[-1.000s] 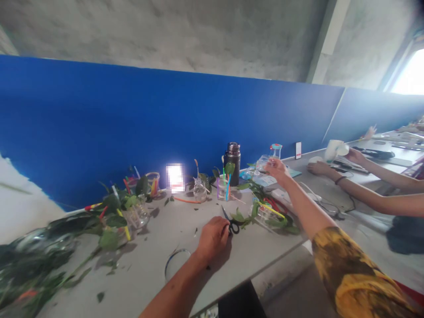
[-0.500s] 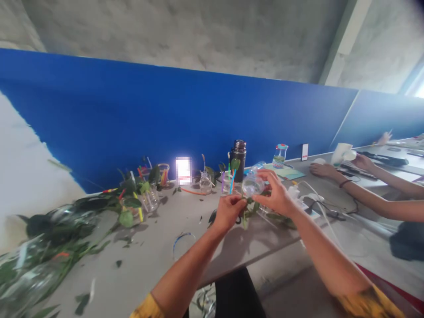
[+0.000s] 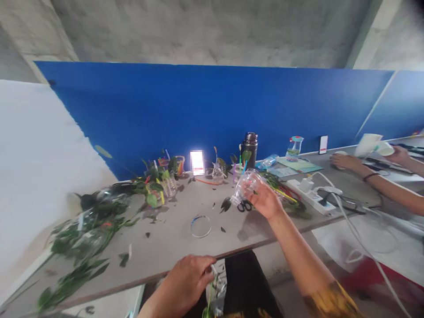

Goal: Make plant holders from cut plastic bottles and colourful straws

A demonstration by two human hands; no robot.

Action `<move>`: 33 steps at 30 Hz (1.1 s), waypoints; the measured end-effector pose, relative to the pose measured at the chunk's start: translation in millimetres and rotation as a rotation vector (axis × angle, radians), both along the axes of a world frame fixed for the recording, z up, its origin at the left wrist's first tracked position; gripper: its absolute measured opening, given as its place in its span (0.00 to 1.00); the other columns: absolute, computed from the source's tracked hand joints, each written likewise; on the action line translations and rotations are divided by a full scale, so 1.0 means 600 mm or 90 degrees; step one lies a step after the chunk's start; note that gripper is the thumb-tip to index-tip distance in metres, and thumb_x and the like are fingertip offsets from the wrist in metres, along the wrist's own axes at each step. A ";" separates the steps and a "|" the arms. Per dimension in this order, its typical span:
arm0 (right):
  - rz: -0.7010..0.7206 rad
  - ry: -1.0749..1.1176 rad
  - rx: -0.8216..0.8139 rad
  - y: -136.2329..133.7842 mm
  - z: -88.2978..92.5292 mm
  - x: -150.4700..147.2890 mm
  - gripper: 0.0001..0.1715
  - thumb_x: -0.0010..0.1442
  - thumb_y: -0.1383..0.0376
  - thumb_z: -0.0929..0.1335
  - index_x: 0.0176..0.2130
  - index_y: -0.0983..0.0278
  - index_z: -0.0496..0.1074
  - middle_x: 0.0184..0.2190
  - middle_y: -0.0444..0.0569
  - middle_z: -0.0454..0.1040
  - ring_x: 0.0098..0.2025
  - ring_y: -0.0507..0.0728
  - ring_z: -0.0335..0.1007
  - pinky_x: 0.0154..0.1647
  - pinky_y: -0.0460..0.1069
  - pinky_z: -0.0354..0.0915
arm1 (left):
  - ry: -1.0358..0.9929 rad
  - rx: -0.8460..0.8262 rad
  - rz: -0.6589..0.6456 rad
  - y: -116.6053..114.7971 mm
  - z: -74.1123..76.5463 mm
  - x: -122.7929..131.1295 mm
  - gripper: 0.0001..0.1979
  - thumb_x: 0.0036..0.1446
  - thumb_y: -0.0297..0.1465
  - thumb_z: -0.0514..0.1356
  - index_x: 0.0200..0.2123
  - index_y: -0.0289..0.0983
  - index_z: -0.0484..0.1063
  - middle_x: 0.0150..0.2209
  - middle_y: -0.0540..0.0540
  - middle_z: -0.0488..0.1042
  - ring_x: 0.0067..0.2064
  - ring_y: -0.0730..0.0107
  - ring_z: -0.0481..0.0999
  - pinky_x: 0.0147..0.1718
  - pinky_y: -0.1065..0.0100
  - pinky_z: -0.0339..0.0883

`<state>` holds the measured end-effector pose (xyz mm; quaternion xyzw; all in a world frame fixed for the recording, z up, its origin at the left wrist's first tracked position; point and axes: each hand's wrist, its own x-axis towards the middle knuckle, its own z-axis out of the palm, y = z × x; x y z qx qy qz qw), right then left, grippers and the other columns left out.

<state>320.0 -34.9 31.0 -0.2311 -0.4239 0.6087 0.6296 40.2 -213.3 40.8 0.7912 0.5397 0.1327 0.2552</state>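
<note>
Right grip (image 3: 265, 199) clasps a clear, shiny vessel (image 3: 242, 184), narrow end tipped down; left grip (image 3: 187, 278) I cannot tell

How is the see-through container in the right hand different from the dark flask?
The see-through container is clear, while the dark flask can't be seen through. The see-through container is tilted, but the dark flask stands upright. The right hand holds the see-through container; the dark flask rests on the table. Both look rounded.
</note>
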 end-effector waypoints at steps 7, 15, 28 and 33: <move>0.055 0.143 0.024 -0.106 -0.022 -0.156 0.38 0.46 0.65 0.79 0.57 0.55 0.75 0.54 0.50 0.80 0.53 0.62 0.78 0.53 0.55 0.74 | -0.586 0.031 0.275 0.044 0.011 0.068 0.16 0.57 0.43 0.63 0.37 0.36 0.79 0.31 0.45 0.79 0.28 0.70 0.73 0.27 0.71 0.64; -0.101 0.129 -0.009 -0.138 -0.049 -0.187 0.35 0.42 0.68 0.81 0.49 0.57 0.72 0.48 0.47 0.80 0.43 0.57 0.78 0.42 0.51 0.73 | -0.698 0.098 0.380 0.091 -0.030 0.108 0.11 0.49 0.38 0.69 0.26 0.36 0.77 0.23 0.49 0.74 0.25 0.73 0.69 0.24 0.73 0.61; -0.166 0.053 0.014 -0.135 -0.082 -0.194 0.34 0.44 0.64 0.83 0.48 0.58 0.71 0.48 0.49 0.79 0.43 0.57 0.77 0.42 0.51 0.72 | -0.845 -0.077 0.364 0.092 -0.055 0.093 0.19 0.49 0.46 0.72 0.28 0.34 0.79 0.25 0.46 0.77 0.23 0.76 0.69 0.23 0.74 0.59; -0.169 0.034 -0.007 -0.138 -0.087 -0.195 0.33 0.46 0.62 0.83 0.48 0.58 0.72 0.46 0.48 0.79 0.44 0.58 0.77 0.43 0.51 0.72 | -0.888 -0.109 0.333 0.094 -0.058 0.085 0.17 0.47 0.43 0.74 0.24 0.34 0.78 0.23 0.47 0.76 0.23 0.77 0.68 0.25 0.73 0.60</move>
